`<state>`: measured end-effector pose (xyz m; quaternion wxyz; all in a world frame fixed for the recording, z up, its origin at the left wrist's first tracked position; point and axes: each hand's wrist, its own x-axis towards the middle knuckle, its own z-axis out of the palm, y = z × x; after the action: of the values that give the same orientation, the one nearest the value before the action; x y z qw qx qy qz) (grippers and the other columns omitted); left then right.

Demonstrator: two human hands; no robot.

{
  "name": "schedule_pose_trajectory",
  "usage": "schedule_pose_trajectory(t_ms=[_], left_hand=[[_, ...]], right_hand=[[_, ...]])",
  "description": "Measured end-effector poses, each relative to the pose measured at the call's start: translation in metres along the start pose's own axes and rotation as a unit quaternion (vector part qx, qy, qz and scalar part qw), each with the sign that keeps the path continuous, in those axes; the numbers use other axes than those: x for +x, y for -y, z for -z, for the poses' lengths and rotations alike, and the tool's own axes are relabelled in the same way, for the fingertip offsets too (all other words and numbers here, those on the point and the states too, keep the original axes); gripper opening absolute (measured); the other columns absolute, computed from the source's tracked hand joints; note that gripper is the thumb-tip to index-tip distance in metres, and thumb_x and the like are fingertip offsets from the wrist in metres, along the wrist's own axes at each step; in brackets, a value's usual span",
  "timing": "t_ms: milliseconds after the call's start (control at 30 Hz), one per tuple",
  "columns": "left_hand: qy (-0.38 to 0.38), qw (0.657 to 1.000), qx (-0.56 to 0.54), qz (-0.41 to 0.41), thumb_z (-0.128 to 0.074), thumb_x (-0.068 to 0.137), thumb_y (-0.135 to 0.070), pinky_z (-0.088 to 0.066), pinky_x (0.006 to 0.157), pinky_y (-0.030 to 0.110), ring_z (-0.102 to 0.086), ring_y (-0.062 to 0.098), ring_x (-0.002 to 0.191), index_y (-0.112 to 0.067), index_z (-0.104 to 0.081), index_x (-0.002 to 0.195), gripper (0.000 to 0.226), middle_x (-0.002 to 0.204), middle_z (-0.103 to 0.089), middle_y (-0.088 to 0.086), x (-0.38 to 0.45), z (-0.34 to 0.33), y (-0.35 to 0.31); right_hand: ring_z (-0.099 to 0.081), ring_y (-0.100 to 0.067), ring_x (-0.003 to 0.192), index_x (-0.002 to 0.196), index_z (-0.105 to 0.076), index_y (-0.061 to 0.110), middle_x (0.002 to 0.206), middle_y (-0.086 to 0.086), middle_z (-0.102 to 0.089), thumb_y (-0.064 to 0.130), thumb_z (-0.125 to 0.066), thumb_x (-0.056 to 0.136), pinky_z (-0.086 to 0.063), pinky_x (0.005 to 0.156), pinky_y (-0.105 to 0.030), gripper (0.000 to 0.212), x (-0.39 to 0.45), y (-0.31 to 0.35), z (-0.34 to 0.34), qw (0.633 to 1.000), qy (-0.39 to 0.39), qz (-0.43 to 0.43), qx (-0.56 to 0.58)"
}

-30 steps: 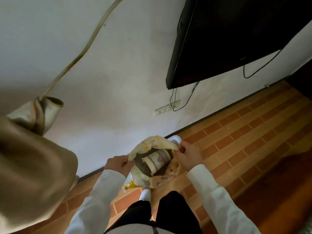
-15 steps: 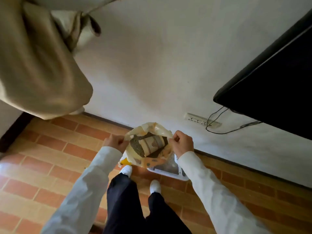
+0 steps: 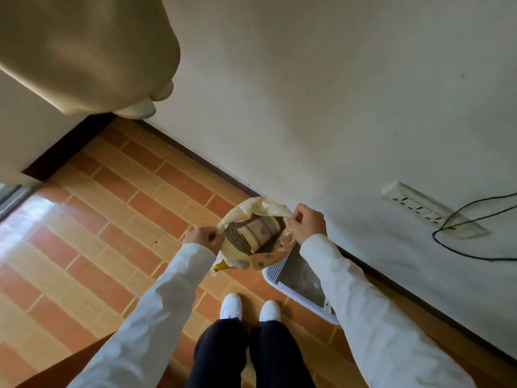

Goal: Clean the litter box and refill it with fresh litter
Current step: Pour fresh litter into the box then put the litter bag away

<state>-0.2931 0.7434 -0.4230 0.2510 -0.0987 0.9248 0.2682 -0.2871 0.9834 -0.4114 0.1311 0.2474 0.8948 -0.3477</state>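
A pale yellow litter bag (image 3: 251, 211) hangs open between my hands above the floor. Inside it lie dark grey litter granules (image 3: 236, 236) and a paper cup (image 3: 260, 232) on its side. My left hand (image 3: 202, 238) pinches the bag's left rim, and my right hand (image 3: 306, 222) pinches the right rim. Below and to the right of the bag, a white litter box (image 3: 275, 271) with a perforated edge stands on the floor by the wall; my right sleeve hides part of it.
My white shoes (image 3: 249, 308) stand on the brick-pattern tile floor (image 3: 112, 219) just left of the box. A white wall (image 3: 307, 107) runs close behind. A power strip (image 3: 430, 210) with a black cable is on the wall at right. A beige curtain (image 3: 84, 51) hangs top left.
The view has swung left and down: the dark screen has left the frame and more of the litter box shows. Both hands keep holding the bag open.
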Motion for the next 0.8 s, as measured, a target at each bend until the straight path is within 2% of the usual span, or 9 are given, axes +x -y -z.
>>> schedule_pose_trajectory(t_ms=[67, 267, 433, 500, 567, 633, 733, 800], left_hand=[[0.003, 1.000, 0.000, 0.002, -0.057, 0.088, -0.023, -0.033, 0.060, 0.027, -0.047, 0.024, 0.065, -0.007, -0.064, 0.075, 0.022, 0.068, -0.055, 0.011, 0.028, -0.032, 0.021], [-0.024, 1.000, -0.007, -0.016, -0.055, 0.090, -0.023, -0.031, 0.054, 0.026, -0.044, 0.025, 0.060, -0.013, -0.056, 0.068, 0.024, 0.062, -0.051, 0.009, 0.120, -0.135, 0.082], [-0.061, 0.997, -0.030, -0.033, -0.056, 0.089, -0.020, -0.032, 0.053, 0.027, -0.042, 0.023, 0.055, -0.006, -0.061, 0.069, 0.025, 0.060, -0.057, 0.016, 0.187, -0.216, 0.127], [-0.080, 0.995, -0.039, -0.050, -0.057, 0.088, -0.019, -0.027, 0.048, 0.025, -0.036, 0.022, 0.050, -0.004, -0.056, 0.063, 0.029, 0.051, -0.048, 0.011, 0.209, -0.245, 0.142], [-0.095, 0.992, -0.046, -0.072, -0.054, 0.086, -0.028, -0.027, 0.047, 0.025, -0.035, 0.022, 0.048, -0.003, -0.053, 0.061, 0.036, 0.047, -0.044, 0.008, 0.229, -0.271, 0.155], [-0.100, 0.990, -0.047, -0.084, -0.047, 0.081, -0.036, -0.032, 0.050, 0.027, -0.041, 0.023, 0.049, 0.001, -0.060, 0.067, 0.041, 0.053, -0.055, 0.017, 0.246, -0.295, 0.168], [-0.105, 0.988, -0.049, -0.100, -0.045, 0.080, -0.042, -0.037, 0.051, 0.031, -0.044, 0.023, 0.051, 0.002, -0.064, 0.074, 0.049, 0.060, -0.061, 0.022, 0.256, -0.327, 0.179], [-0.121, 0.984, -0.074, -0.108, -0.035, 0.071, -0.054, -0.041, 0.053, 0.037, -0.043, 0.022, 0.051, 0.002, -0.066, 0.076, 0.064, 0.060, -0.061, 0.023, 0.258, -0.340, 0.179]], right_hand=[[-0.050, -0.024, 0.060, 0.069, -0.051, 0.010, 0.061, 0.001, -0.053, 0.016, -0.064, 0.081, -0.045, 0.058, -0.029, 0.018, 0.029, -0.019, -0.035, 1.000, 0.006, 0.011, -0.009], [-0.057, -0.025, 0.065, 0.070, -0.052, 0.009, 0.064, 0.000, -0.057, 0.015, -0.063, 0.081, -0.054, 0.062, -0.036, 0.017, 0.121, -0.086, -0.140, 0.998, 0.016, 0.051, -0.022], [-0.055, -0.019, 0.064, 0.074, -0.054, 0.007, 0.067, 0.000, -0.057, 0.013, -0.062, 0.084, -0.048, 0.058, -0.028, 0.014, 0.193, -0.140, -0.220, 0.996, 0.015, 0.086, -0.032], [-0.053, -0.016, 0.060, 0.076, -0.055, 0.006, 0.066, 0.000, -0.057, 0.014, -0.061, 0.085, -0.046, 0.054, -0.024, 0.014, 0.217, -0.159, -0.246, 0.993, 0.013, 0.109, -0.043], [-0.052, -0.017, 0.059, 0.075, -0.055, 0.005, 0.065, -0.001, -0.056, 0.013, -0.061, 0.085, -0.046, 0.055, -0.026, 0.014, 0.238, -0.177, -0.270, 0.990, 0.001, 0.134, -0.048], [-0.053, -0.018, 0.060, 0.075, -0.054, 0.006, 0.065, -0.001, -0.056, 0.013, -0.061, 0.086, -0.047, 0.056, -0.027, 0.015, 0.252, -0.195, -0.291, 0.986, -0.008, 0.155, -0.053], [-0.051, -0.012, 0.059, 0.074, -0.052, 0.009, 0.065, 0.003, -0.053, 0.015, -0.061, 0.087, -0.041, 0.054, -0.020, 0.017, 0.262, -0.222, -0.313, 0.982, -0.011, 0.177, -0.062], [-0.053, -0.013, 0.064, 0.076, -0.052, 0.011, 0.070, 0.001, -0.055, 0.016, -0.061, 0.088, -0.040, 0.055, -0.018, 0.015, 0.265, -0.236, -0.321, 0.984, -0.012, 0.169, -0.052]])
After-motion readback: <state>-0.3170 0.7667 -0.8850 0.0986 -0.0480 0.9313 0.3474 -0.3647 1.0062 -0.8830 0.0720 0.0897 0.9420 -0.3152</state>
